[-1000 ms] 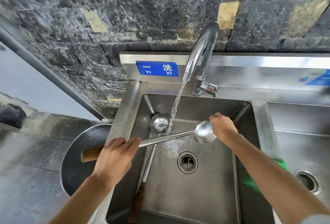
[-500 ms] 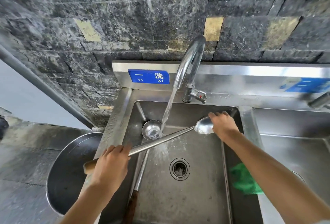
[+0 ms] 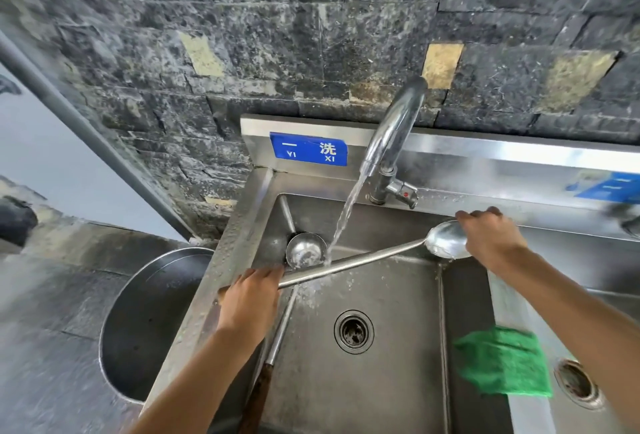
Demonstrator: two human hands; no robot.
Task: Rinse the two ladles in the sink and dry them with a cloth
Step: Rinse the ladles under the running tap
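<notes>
I hold a long steel ladle (image 3: 349, 264) across the sink (image 3: 381, 374). My left hand (image 3: 251, 298) grips its wooden handle at the sink's left rim. My right hand (image 3: 491, 239) grips the rim of its bowl (image 3: 445, 239) at the sink's far right. Water runs from the tap (image 3: 391, 136) onto the ladle's shaft. A second ladle (image 3: 304, 250) lies in the sink, its bowl in the far left corner, its wooden handle pointing toward me under my left arm. A green cloth (image 3: 502, 361) lies on the divider between the two basins.
A large steel basin (image 3: 145, 323) stands on the floor left of the sink. A second sink basin with a drain (image 3: 576, 383) lies to the right. A dark stone wall (image 3: 311, 35) rises behind. The drain (image 3: 353, 331) sits mid-sink.
My left hand has slid along the handle toward the sink, covering more of the wooden grip. The ladle bowl and my right hand have shifted right and up, away from the water stream.
</notes>
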